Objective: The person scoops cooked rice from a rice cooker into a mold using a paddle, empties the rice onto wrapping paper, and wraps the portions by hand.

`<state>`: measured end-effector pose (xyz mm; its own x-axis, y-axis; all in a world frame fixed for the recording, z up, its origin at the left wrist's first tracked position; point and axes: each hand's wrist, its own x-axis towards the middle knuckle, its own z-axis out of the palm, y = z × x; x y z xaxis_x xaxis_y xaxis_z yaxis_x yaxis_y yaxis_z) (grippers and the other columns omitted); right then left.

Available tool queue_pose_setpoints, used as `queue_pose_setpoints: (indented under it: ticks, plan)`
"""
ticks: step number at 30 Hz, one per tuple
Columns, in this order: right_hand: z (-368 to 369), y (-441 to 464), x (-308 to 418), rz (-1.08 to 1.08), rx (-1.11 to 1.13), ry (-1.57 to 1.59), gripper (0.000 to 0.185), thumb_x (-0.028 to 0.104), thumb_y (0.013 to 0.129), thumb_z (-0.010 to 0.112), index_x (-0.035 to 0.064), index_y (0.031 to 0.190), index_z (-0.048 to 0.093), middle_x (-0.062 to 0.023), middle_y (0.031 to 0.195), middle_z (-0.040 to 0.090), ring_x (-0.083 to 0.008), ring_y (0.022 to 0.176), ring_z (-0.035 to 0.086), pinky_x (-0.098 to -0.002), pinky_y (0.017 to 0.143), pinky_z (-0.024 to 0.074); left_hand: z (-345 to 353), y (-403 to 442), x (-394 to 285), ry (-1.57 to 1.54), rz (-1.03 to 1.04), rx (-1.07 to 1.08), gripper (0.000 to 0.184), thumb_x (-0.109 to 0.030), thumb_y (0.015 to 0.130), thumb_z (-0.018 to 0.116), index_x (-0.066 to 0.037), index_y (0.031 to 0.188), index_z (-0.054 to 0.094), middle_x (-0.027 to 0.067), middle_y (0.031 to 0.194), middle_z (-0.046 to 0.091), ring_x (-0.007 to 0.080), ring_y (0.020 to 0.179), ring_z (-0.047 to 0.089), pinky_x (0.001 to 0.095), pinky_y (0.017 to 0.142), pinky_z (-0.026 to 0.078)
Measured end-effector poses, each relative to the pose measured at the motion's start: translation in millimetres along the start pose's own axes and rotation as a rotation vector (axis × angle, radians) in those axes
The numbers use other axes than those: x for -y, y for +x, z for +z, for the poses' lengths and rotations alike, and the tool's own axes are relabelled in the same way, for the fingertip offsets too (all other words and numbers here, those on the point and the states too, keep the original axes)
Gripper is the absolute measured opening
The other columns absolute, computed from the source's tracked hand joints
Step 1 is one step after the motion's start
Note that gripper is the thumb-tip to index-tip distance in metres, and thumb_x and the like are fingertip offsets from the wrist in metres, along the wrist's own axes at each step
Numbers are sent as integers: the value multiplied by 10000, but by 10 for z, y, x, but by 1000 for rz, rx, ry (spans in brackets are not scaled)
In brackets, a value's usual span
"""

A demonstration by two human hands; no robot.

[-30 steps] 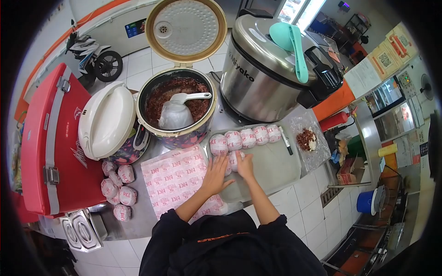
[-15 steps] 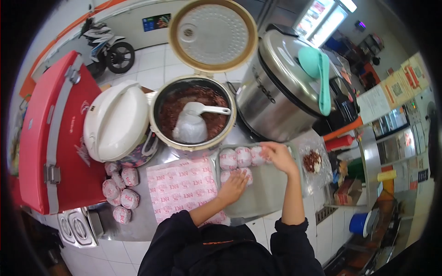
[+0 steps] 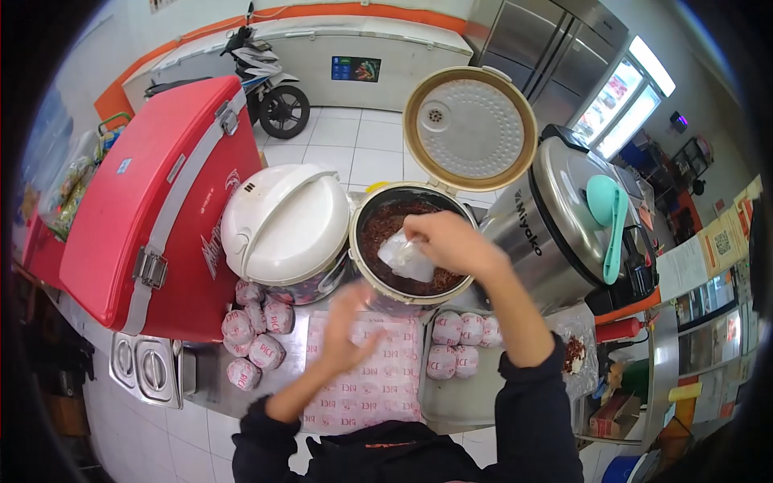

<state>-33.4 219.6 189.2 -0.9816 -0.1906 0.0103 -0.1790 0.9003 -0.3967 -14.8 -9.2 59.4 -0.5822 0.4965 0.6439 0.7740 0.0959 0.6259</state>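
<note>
Well, reddish rice (image 3: pixel 378 227) inside the pot (image 3: pixel 415 300), scoop (image 3: pixel 404 258) in right hand (image 3: pixel 448 238).

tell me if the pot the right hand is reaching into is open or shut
Open: the lid of the pot stands swung back, and reddish-brown food shows inside, near the right hand.

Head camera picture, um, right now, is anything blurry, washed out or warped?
Head view: the left hand is smeared, while the printed wrapping paper beneath it is clearer; head view: the lit display fridge looks washed out; head view: the orange wall stripe bows, wide-angle style, and the corners go black.
</note>
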Motion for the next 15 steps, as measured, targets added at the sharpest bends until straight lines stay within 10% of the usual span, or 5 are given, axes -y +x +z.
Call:
queue_pose_setpoints:
  ticks: [3,8,10,11,15]
  plan:
    - [-486,43,372,-204,98,133,178,26,702,611,26,870,549,-122,818,620,-297,779,603,-370,700,463,-498,727,92,-49,21,-106,823,-199,634,787,-18,1312,357,183,1294,427,296,1184,433,396,979,336]
    - [-355,418,394,-143,362,573,255,84,732,649,31,969,573,-119,924,615,-259,864,591,-340,791,457,-377,758,242,-1194,-555,567,997,-427,640,776,-5,1372,249,147,1271,471,223,1161,472,330,978,366]
    - [68,535,-172,-233,19,-17,314,180,764,650,34,1030,568,-137,997,605,-264,958,571,-372,846,449,-127,254,285,-1495,-765,431,806,-432,788,627,-32,1381,256,147,1265,486,244,1145,497,361,986,373]
    - [350,498,-470,55,37,-388,292,240,789,605,49,1009,599,-161,1000,610,-268,1019,552,-405,812,463,-62,20,244,-1617,-982,315,715,-451,838,524,-43,1372,281,144,1278,477,267,1159,486,397,994,366]
    - [625,296,-946,420,375,-468,240,95,787,486,19,908,678,-207,891,646,-337,825,645,-441,754,508,140,-729,138,-1772,-1449,-113,627,-521,908,265,-72,1336,360,136,1321,441,327,1205,437,500,1009,338]
